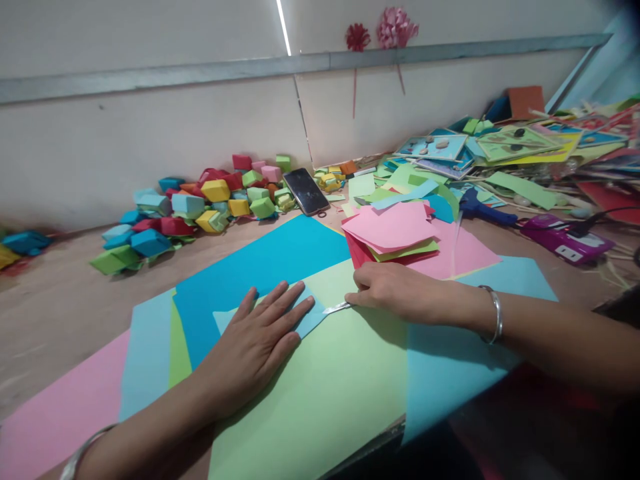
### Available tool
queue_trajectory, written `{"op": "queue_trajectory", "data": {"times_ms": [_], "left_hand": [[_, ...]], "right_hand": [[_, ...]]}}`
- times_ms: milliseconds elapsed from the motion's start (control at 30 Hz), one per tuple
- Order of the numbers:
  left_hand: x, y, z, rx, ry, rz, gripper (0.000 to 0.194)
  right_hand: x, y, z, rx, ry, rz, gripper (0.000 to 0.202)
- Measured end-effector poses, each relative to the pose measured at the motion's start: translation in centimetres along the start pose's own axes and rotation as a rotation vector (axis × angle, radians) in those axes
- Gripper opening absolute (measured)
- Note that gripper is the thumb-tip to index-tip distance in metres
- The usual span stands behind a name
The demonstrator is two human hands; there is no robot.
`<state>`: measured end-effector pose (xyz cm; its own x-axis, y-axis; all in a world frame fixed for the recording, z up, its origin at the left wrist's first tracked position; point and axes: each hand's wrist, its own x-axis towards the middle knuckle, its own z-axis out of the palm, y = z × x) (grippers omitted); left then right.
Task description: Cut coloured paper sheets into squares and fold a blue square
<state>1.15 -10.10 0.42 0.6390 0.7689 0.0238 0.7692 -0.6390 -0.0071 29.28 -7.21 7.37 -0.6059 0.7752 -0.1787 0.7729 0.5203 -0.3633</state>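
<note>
My left hand (260, 331) lies flat with its fingers spread, pressing a small light-blue piece of paper (311, 316) onto a pale green sheet (320, 400). My right hand (383, 291) is closed around a slim, pointed metal blade (337, 308). Its tip meets the edge of the light-blue piece just beyond my left fingertips. The blade's handle is hidden in my fist, so I cannot tell what kind of tool it is. A larger blue sheet (265, 257) lies under the work, beyond my left hand.
A stack of pink paper pieces (393, 227) sits just past my right hand. Small folded paper boxes (187, 205) and a phone (305, 191) lie along the wall. To the right are a purple power strip (563, 239), a blue glue gun (485, 210) and piled cards (520, 141).
</note>
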Motion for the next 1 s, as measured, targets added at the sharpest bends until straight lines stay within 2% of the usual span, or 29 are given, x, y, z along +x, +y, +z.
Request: {"op": "queue_trajectory", "data": {"times_ms": [333, 633, 1000], "left_hand": [[0.0, 0.0, 0.0, -0.001, 0.007, 0.014, 0.051], [0.0, 0.1, 0.2, -0.004, 0.023, 0.007, 0.051], [0.0, 0.1, 0.3, -0.002, 0.038, 0.007, 0.051]], "right_hand": [[-0.3, 1.6, 1.0, -0.054, 0.045, -0.117, 0.017], [-0.3, 0.5, 0.7, -0.036, 0.034, -0.087, 0.025], [-0.1, 0.5, 1.5, -0.126, 0.074, -0.172, 0.021]]}}
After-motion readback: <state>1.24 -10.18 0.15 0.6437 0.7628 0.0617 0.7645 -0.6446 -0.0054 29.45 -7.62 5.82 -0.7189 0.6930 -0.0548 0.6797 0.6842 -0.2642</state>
